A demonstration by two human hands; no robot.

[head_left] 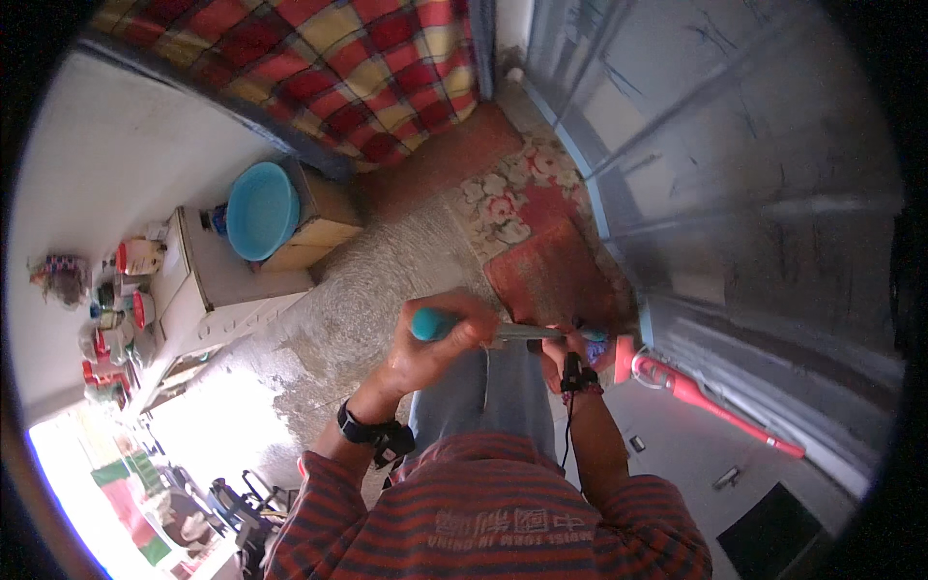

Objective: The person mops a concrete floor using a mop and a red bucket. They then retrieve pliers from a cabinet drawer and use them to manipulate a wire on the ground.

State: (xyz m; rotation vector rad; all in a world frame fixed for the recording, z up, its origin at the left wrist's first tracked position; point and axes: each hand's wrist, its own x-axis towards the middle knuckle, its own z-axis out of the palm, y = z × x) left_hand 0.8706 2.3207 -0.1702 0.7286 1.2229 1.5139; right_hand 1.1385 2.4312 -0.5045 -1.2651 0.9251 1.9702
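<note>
A person in a striped shirt grips a slim grey pole (527, 332) with both hands in front of the body, over a patch of grey floor (377, 275) and just on the near side of a dull-red mat (556, 275). The left hand (469, 331) is closed around the pole close to its rounded teal end, which pokes out past the fingers, while the right hand (558, 356), farther along to the right, appears closed on the pole's other visible stretch. A small blue-and-purple item (599, 353) shows just beyond the right hand; whether it is joined to the pole cannot be told. The work appears to be under way rather than over, judging by the firm two-handed hold, but nothing visible marks how much is done: the pole's far end is not clearly shown, and no finished portion can be told from one left to do. What plainly remains is to put the pole down. A red long-handled tool (720, 404) lies out of the hands at right, beside the grey panels (696, 232). At left, a light-blue basin (263, 211) rests on a box (329, 227) near a table (246, 280), and a checked curtain (338, 72) hangs beyond.
</note>
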